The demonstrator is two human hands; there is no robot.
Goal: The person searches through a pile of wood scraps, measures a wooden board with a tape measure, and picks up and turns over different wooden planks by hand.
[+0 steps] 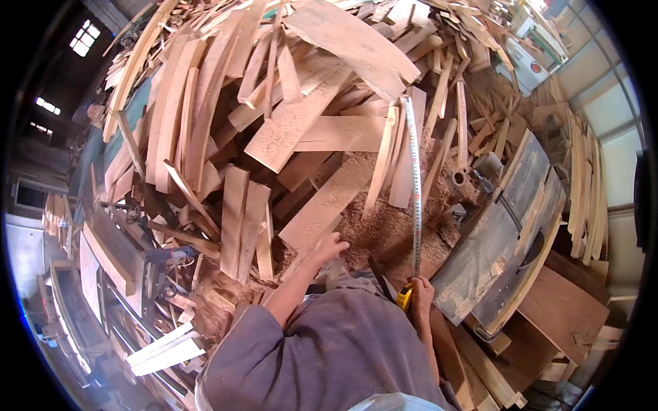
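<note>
My right hand is closed around a tape measure with a yellow and black case, low and right of centre. Its pale blade is drawn out far ahead, running past narrow wood offcuts up to the wood pile. Nothing shows in my left hand, which hovers in front of my body with its fingers loosely bent and partly apart. Just beyond that hand lies a sawdust-covered board. Where the blade's far tip rests is hard to make out.
A big heap of loose boards fills the area ahead. Sawdust covers the ground near me. To the right stands a tilted machine table with a dark metal top; long strips lean by the wall. More machinery is at the left.
</note>
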